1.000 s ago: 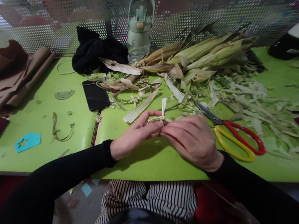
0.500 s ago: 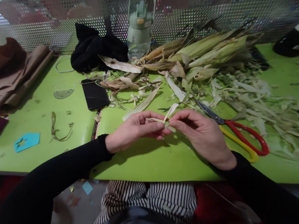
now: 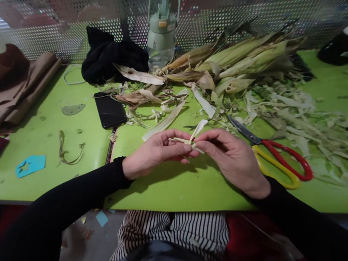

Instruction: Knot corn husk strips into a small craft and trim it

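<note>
1. Green counter (image 3: 169, 192), carrying the things.
2. Corn husks (image 3: 241, 60), heaped at the back, probably for elbow room.
3. Scissors (image 3: 258, 141), just beside the right hand (image 3: 236, 159), handles toward the near side, likely for easy reach.
4. Right hand and left hand (image 3: 157, 150), both pinching the pale strip (image 3: 197, 130), apparently to steady it.
5. Pale strip, between the hands above the counter (middle partly hidden): broad end slanting away and rightward, thinner end leftward, so no single long axis.
</note>
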Tool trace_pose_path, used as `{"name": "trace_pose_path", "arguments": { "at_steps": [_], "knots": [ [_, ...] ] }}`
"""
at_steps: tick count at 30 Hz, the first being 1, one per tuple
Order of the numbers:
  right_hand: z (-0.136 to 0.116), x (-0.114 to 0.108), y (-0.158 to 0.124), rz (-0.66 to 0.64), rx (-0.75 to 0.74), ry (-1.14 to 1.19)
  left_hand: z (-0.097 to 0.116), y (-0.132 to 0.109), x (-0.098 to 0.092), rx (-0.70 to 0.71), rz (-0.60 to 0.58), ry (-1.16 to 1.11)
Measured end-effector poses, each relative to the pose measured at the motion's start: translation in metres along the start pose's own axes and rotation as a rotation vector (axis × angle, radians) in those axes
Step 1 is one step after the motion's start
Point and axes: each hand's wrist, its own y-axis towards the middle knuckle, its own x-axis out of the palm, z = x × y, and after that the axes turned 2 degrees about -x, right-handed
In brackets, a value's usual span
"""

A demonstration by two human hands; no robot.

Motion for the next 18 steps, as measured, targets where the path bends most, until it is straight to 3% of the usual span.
{"name": "trace_pose_path", "arguments": {
  "at_steps": [4, 6, 10, 15, 18],
  "knots": [
    [0.0038, 0.0035, -0.0025, 0.039, 0.006, 0.065, 0.0008, -0.0003, 0.0023, 0.068, 0.084, 0.025],
    [0.0049, 0.0052, -0.0038, 0.065, -0.044, -0.014, 0.002, 0.0, 0.0032, 0.086, 0.124, 0.044],
    [0.0038, 0.0047, -0.0034, 0.123, -0.289, -0.348, 0.0035, 0.0005, 0.0054, 0.095, 0.175, 0.108],
    [0.0005, 0.0018, -0.0003, -0.027, -0.75, -0.697, -0.0008, 0.0006, 0.0052, 0.183, 0.19, 0.378],
    [0.0001, 0.0029, -0.0007, -0.053, -0.769, -0.7, -0.0031, 0.0, 0.0035, 0.249, 0.165, 0.528]
  ]
}}
